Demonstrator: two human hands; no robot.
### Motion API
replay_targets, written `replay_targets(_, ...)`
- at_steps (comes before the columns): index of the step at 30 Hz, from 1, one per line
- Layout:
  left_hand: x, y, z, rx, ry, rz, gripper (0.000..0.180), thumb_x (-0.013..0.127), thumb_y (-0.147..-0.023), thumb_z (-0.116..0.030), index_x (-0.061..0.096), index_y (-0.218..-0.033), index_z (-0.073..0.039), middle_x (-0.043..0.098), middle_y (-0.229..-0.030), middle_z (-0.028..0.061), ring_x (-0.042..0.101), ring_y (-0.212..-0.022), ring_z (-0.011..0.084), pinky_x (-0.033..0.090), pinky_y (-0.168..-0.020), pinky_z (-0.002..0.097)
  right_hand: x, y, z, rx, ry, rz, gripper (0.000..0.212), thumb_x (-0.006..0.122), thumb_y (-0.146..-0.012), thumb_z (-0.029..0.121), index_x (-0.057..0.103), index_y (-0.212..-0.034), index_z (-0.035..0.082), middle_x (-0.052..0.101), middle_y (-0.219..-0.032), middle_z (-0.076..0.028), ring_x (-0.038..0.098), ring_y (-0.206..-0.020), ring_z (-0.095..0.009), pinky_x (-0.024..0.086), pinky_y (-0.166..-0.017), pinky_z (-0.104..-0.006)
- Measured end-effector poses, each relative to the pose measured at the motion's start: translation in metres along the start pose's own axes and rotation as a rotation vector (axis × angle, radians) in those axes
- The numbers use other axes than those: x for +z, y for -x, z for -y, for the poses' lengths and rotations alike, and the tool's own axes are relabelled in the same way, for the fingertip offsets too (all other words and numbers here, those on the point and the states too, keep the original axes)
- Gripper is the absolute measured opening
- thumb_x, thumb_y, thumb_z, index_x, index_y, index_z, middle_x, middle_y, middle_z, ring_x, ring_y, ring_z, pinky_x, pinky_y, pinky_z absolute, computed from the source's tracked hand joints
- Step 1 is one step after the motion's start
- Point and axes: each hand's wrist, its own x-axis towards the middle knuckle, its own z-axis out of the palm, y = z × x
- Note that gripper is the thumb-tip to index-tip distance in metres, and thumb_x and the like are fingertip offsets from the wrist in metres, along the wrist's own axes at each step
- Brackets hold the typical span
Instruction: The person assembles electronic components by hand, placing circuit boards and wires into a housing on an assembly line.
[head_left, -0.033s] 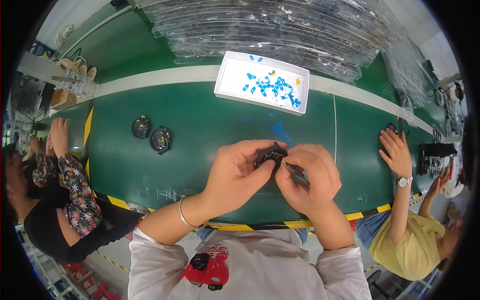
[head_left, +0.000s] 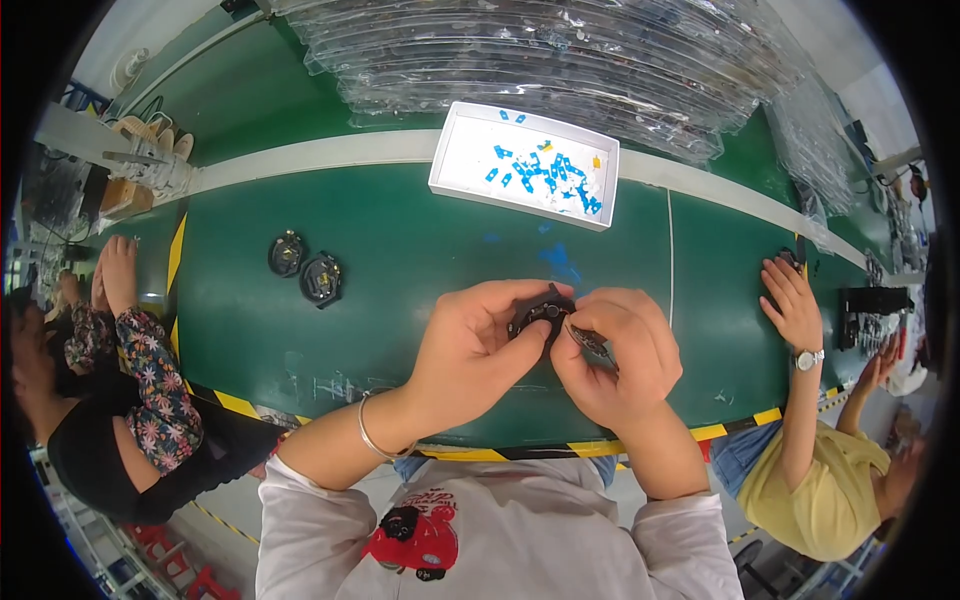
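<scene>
In front of my chest, my left hand (head_left: 468,345) is closed round a black watch case (head_left: 552,309), its thumb pressed on the near side. Fingers hide much of the case. Against its right edge, my right hand (head_left: 628,352) pinches a small round dark part (head_left: 590,341) with metallic detail, tilted. Whether this part is joined to the case I cannot tell. To the left on the green table lie two similar open black watch cases, a smaller-looking one (head_left: 287,254) and a nearer one (head_left: 321,279), close together, with small yellowish parts inside.
Beyond my hands, a white box (head_left: 524,208) holds several small blue pieces and a few yellow ones. Clear plastic trays (head_left: 540,60) are stacked behind it. Co-workers sit left and right; one's hand (head_left: 793,300) rests at the right. Striped tape (head_left: 480,455) marks the near table edge.
The farther watch case on the left has shifted slightly right, toward its neighbour. The right-hand co-worker's hand has moved a little. My own hands look the same.
</scene>
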Motion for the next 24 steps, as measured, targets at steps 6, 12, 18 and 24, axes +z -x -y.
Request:
replay_targets(6, -0.0006, 0.0013, -0.0031, -0.008, 0.017, 0.028, 0.032, 0.049, -0.087, 0.011, 0.051, -0.118, 0.006, 0.059, -0.115, 0.0140, 0.057, -0.104, 0.0165, 0.048, -0.090, 0.0278, -0.0002, -0.0005, -0.0028, -0.035, -0.006, 0.012, 0.021, 0.068, -0.062, -0.006, 0.059, -0.080, 0.000, 0.059, -0.074, -0.012, 0.060, -0.063, -0.022, 0.049, -0.054, -0.0276)
replay_targets(12, 0.0001, 0.0017, -0.0070, -0.041, 0.031, 0.031, 0.031, 0.048, -0.087, 0.011, 0.052, -0.117, 0.007, 0.060, -0.113, 0.0134, 0.057, -0.102, 0.0149, 0.048, -0.087, 0.0267, -0.0019, -0.0007, -0.0013, -0.034, -0.017, 0.026, 0.019, 0.066, -0.062, -0.006, 0.059, -0.078, 0.000, 0.059, -0.074, -0.012, 0.060, -0.061, -0.023, 0.049, -0.055, -0.0284)
replay_targets(18, -0.0007, 0.0010, -0.0043, 0.000, -0.034, 0.042, 0.033, 0.048, -0.087, 0.012, 0.052, -0.118, 0.003, 0.060, -0.115, 0.0166, 0.060, -0.101, 0.0184, 0.053, -0.083, 0.0292, -0.0021, -0.0001, -0.0026, -0.066, -0.017, 0.020, 0.020, 0.067, -0.061, -0.006, 0.060, -0.078, 0.000, 0.059, -0.074, -0.012, 0.060, -0.063, -0.024, 0.050, -0.056, -0.0307)
replay_targets(24, -0.0021, 0.0017, -0.0074, 0.019, -0.067, 0.039, 0.033, 0.048, -0.086, 0.012, 0.053, -0.118, 0.003, 0.060, -0.115, 0.0160, 0.059, -0.100, 0.0172, 0.051, -0.082, 0.0279, 0.0001, -0.0009, -0.0014, -0.075, 0.004, 0.032, 0.020, 0.068, -0.061, -0.007, 0.060, -0.079, 0.000, 0.059, -0.075, -0.012, 0.059, -0.063, -0.024, 0.049, -0.055, -0.0309)
